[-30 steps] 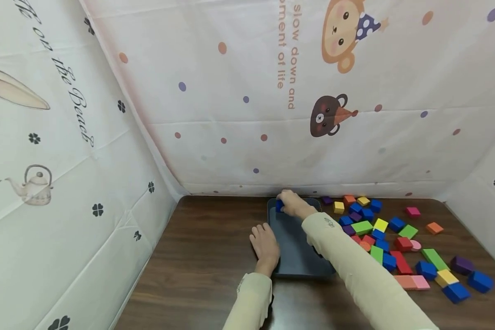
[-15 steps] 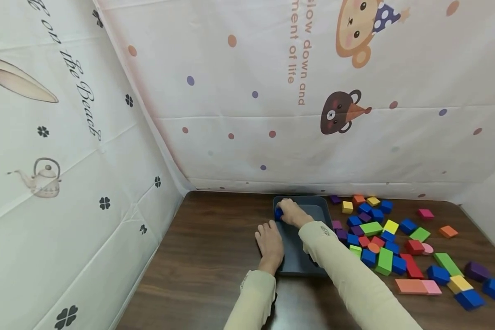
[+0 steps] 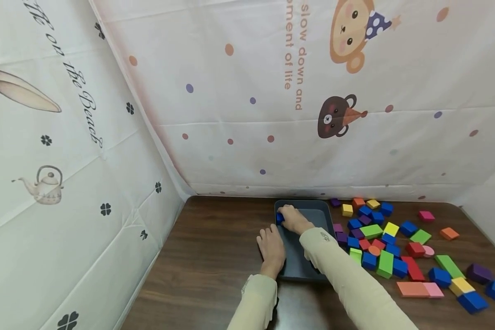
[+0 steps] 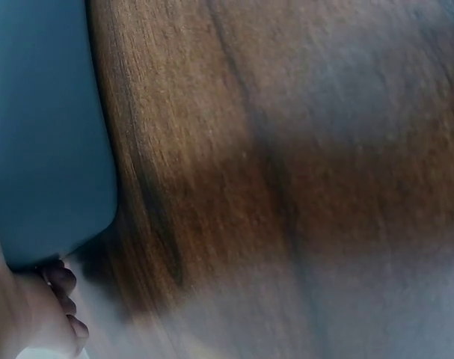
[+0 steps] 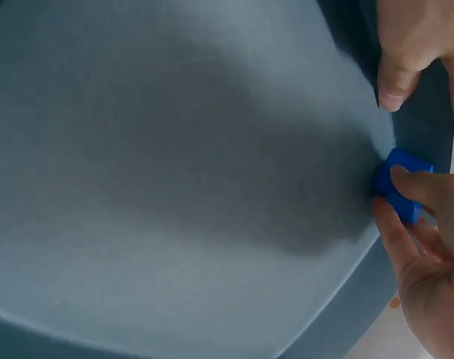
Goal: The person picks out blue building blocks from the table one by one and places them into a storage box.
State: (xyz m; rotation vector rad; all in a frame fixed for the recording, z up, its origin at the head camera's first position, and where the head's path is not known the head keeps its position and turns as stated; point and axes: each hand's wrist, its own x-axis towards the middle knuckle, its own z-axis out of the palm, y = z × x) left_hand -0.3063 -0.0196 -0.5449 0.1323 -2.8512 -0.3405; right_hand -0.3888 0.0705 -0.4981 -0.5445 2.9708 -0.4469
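A dark grey tray [image 3: 297, 256] lies on the table near the back wall. My right hand [image 3: 294, 220] reaches over it from the right. Its thumb and fingers pinch a blue block [image 5: 403, 160] against the tray's left inner wall, toward the far end. In the right wrist view the block sits low at the wall's foot, partly covered by the thumb. My left hand [image 3: 272, 247] holds the tray's left rim, thumb over the inner side and fingers outside. The tray's outer wall [image 4: 51, 134] fills the left of the left wrist view.
Right of the tray, many loose coloured blocks are scattered, among them a green block [image 3: 385, 263], a red block [image 3: 413, 268] and a purple block [image 3: 479, 273]. Printed cloth walls [image 3: 231, 160] stand behind and to the left. Dark wooden tabletop [image 3: 198, 266] lies left of the tray.
My right hand, still pinching the blue block, has come slightly nearer along the tray's left wall from the far corner. My left hand stays at the rim. The head view has shifted a little.
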